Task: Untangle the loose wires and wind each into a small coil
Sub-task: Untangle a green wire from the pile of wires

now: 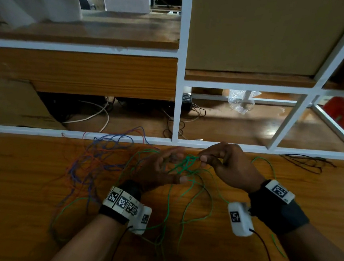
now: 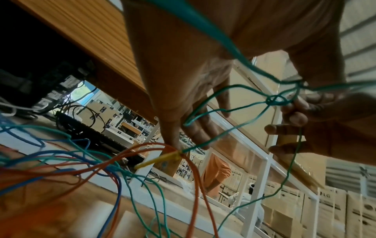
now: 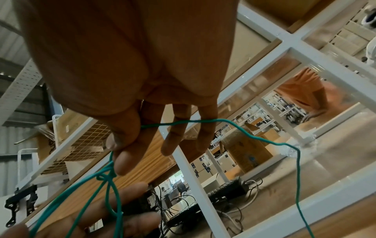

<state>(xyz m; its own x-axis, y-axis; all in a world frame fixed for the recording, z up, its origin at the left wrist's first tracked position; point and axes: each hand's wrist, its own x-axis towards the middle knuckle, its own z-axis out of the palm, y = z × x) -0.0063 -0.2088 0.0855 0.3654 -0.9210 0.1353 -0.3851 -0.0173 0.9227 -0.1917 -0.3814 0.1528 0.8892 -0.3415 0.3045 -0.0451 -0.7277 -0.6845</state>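
Green wire (image 1: 186, 166) knot being picked apart above the table (image 1: 317, 209); untangling step, no coil wound yet.
Knot (image 3: 104, 177) is pinched by right hand (image 1: 229, 168) thumb and forefinger; left hand (image 1: 160, 171) is spread, strands draped over its fingers (image 2: 203, 127). Next: the loop must be eased out, not yanked. Red and blue tangle (image 1: 100, 156) lies left, untouched. Wire ends are cut off; left fingertips blurred, possibly pinching.

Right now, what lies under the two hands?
Loose loops of green wire on the wooden table. Whatever sits directly beneath the left hand is covered.
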